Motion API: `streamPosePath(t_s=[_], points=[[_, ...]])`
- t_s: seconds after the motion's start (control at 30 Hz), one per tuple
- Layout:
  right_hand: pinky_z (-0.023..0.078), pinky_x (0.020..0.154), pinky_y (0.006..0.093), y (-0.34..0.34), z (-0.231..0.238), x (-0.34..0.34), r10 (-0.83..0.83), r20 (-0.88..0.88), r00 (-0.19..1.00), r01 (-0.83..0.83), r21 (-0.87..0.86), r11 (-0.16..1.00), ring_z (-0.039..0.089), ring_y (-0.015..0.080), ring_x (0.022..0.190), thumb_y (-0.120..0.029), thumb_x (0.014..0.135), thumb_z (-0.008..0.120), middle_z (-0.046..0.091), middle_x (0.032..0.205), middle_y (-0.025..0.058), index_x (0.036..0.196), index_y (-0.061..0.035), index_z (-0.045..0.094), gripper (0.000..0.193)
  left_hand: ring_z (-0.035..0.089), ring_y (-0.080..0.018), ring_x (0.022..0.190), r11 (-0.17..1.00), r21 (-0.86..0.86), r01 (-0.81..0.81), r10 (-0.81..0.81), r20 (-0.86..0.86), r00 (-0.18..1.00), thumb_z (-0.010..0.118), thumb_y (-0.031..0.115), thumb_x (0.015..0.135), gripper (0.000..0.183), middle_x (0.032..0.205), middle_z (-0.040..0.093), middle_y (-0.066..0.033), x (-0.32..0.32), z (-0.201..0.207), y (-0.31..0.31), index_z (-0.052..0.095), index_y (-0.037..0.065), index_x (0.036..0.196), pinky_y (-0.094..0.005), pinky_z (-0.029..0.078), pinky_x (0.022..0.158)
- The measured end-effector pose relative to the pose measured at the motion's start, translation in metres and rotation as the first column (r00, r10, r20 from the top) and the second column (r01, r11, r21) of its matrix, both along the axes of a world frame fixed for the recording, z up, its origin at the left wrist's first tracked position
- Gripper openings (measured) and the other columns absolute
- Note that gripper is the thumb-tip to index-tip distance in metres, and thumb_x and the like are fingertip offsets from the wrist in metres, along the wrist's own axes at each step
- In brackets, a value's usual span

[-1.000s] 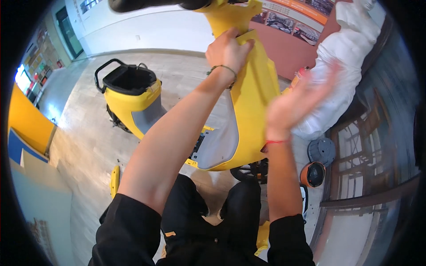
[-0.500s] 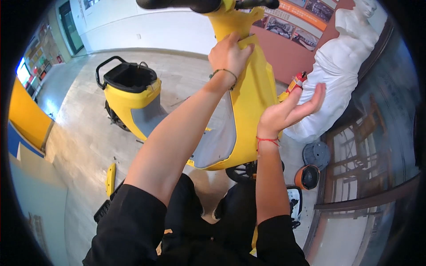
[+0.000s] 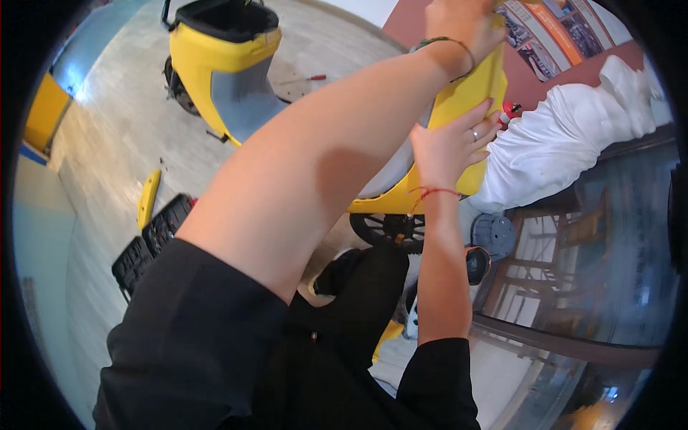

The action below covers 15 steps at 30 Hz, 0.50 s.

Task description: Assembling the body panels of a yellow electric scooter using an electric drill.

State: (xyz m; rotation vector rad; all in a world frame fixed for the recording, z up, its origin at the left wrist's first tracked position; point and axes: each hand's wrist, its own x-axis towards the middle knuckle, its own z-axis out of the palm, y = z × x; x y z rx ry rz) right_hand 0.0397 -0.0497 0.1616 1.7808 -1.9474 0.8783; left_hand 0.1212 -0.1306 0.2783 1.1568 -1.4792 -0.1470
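— Where is the yellow front panel (image 3: 469, 93) of the scooter against the hands?

— It stands upright at the top right of the view, above the scooter's front wheel (image 3: 387, 228) on the floor (image 3: 115, 136). The right hand (image 3: 448, 147) lies flat on its face, fingers (image 3: 481, 122) spread wide and pointing up, palm pressed to the plastic. The left hand (image 3: 459, 25) is higher, at the panel's upper edge, fingers curled over it; the picture's rim cuts off the fingertips, so I cannot tell how tightly they hold.

— What else is about?

— The yellow rear body (image 3: 222, 64) of the scooter, its top open and black inside, stands well apart toward the far left of the floor. A loose yellow strip (image 3: 148, 197) and a black ribbed footboard (image 3: 154, 240) lie on the floor by the left sleeve. A white cloth (image 3: 566, 143) is draped just right of the panel.

— What differs from half a second ago?

— Then the right hand was off the panel, open beside it; now it rests on it. The left hand has kept to the top edge. The view has swung nearer, so the left forearm fills the middle.
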Motion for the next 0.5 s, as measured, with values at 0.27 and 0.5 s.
streamPosePath(t_s=[0.27, 0.5], points=[[0.031, 0.097, 0.0585, -0.004, -0.006, 0.024, -0.08, -0.084, 0.993, 0.084, 0.051, 0.995, 0.025, 0.0459, 0.129, -0.047, 0.061, 0.078, 0.023, 0.135, 0.0358, 0.139, 0.0111, 0.001, 0.124, 0.062, -0.0346, 0.088, 0.934, -0.357, -0.008, -0.15, -0.413, 0.898, 0.064, 0.025, 0.076, 0.031, 0.088, 0.063, -0.0225, 0.024, -0.034, -0.016, 0.058, 0.004, 0.098, -0.0431, 0.05, 0.077], [0.034, 0.1, 0.0522, -0.008, -0.003, 0.003, -0.135, -0.181, 0.974, 0.141, 0.02, 0.99, 0.029, 0.0475, 0.126, -0.051, 0.06, 0.078, 0.023, 0.134, 0.0359, 0.138, 0.0133, -0.001, 0.129, 0.054, -0.0329, 0.105, 0.927, 0.227, 0.3, -0.226, -0.3, 0.927, 0.067, 0.03, 0.079, 0.047, 0.112, 0.056, -0.0183, 0.041, -0.285, 0.102, 0.052, 0.001, 0.113, -0.0395, 0.043, 0.092]])
